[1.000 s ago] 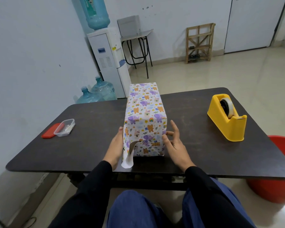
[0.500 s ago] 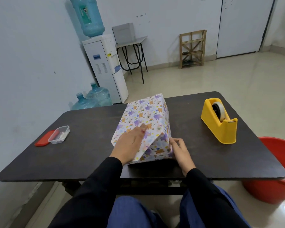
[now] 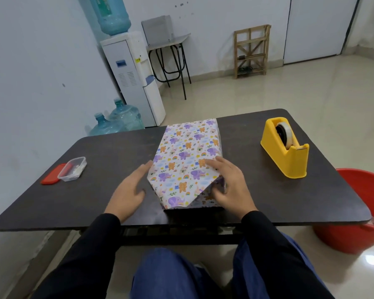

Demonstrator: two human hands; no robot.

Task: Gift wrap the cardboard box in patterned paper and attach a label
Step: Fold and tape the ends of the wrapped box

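Note:
The box wrapped in animal-patterned paper (image 3: 186,160) lies lengthwise on the dark table (image 3: 108,152), its near end folded into a pointed flap. My right hand (image 3: 229,182) rests on the box's near right corner, fingers spread over the top and thumb against the folded end. My left hand (image 3: 130,188) lies flat on the table just left of the box, fingertips at its left edge, holding nothing. A yellow tape dispenser (image 3: 286,147) with a roll of clear tape stands at the right.
A small clear container (image 3: 72,172) with a red lid (image 3: 50,179) beside it sits at the table's left. A red tub (image 3: 358,208) stands on the floor at the right. Water bottles and a dispenser stand behind the table.
The box was tipped over onto another face and now lies flat. My left hand came off its top to the table; my right hand moved from the near end onto the top corner.

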